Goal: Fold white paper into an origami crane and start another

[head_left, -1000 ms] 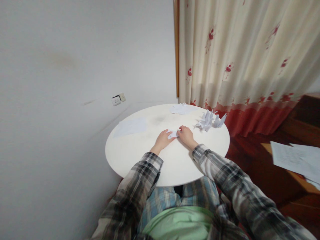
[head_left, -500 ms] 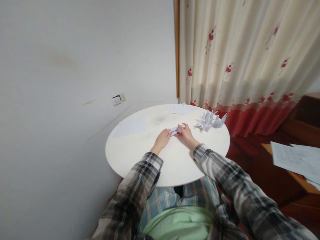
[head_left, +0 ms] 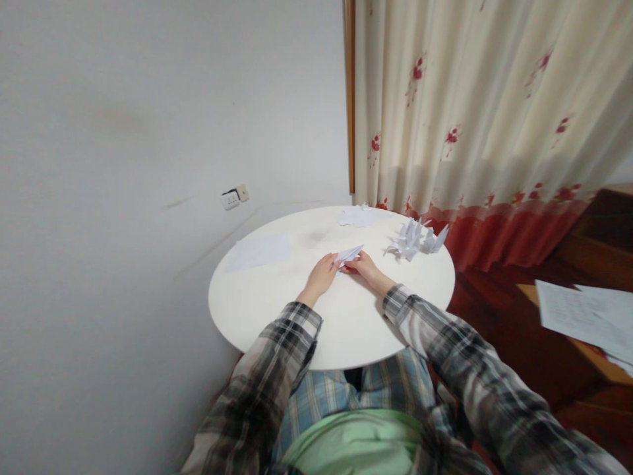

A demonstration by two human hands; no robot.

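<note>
A small piece of folded white paper (head_left: 350, 254) is held just over the middle of the round white table (head_left: 257, 303), its pointed end directed to the upper right. My left hand (head_left: 323, 273) pinches its left end between thumb and fingers. At the lower right edge of the paper, my right hand (head_left: 364, 269) has its fingers closed on it, with the fingertips partly hidden. To the right of my hands stands a cluster of folded white paper figures (head_left: 409, 239) with pointed tips.
White paper sheets (head_left: 260, 251) lie at the table's left, and more paper pieces (head_left: 355, 216) at its far edge. A wall with a socket (head_left: 230, 200) is on the left, a flowered curtain (head_left: 459, 132) behind. Printed sheets (head_left: 583, 316) rest on boxes at right.
My right hand has shifted from the paper's upper right end down to its lower edge, so the pointed tip now shows. My left hand keeps its grip almost unmoved.
</note>
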